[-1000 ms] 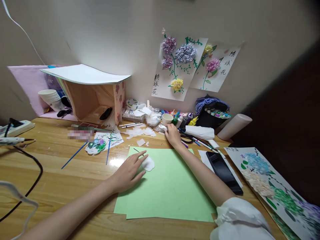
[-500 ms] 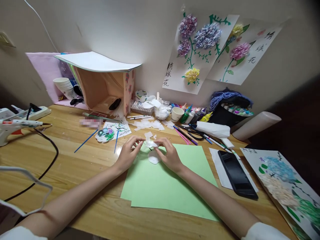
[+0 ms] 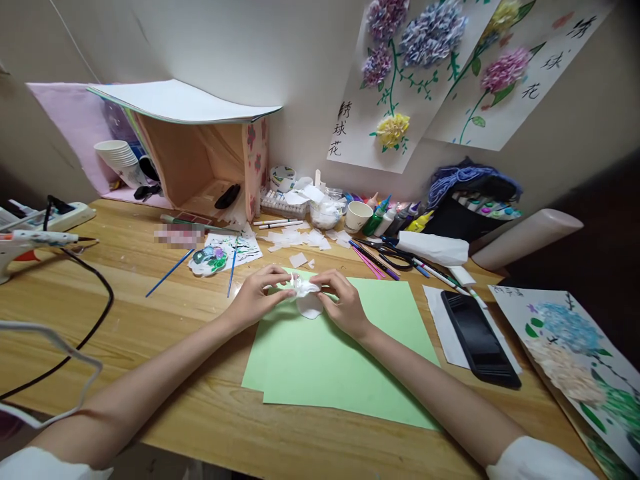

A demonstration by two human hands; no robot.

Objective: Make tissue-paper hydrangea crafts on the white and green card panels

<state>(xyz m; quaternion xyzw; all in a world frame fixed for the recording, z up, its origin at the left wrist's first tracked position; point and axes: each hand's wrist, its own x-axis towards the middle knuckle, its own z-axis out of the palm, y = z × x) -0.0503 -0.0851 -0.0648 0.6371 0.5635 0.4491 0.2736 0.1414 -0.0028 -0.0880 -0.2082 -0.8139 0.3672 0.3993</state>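
One crumpled bundle point(image 3: 304, 287), white, partly glossy.

The middle of the wooden table point(image 3: 190, 360) is moderately lit by soft, whitish light, apparently cast from above. The grey wall point(image 3: 310, 53) is lit unevenly, and its corners are dimmed. A faint, soft-edged shadow is thrown onto the green paper point(image 3: 345, 360) beside the left hand point(image 3: 257, 297). Fine detail in the crumpled white material point(image 3: 306, 287) is washed out by brightness. The inside of the box point(image 3: 200, 160) is shaded, and the far right is sunk in near-black. Toward the borders, shapes are stretched by the wide view, the flower picture point(image 3: 575, 360) included. A small pinkish patch point(image 3: 179, 235) is obscured by pixelation.
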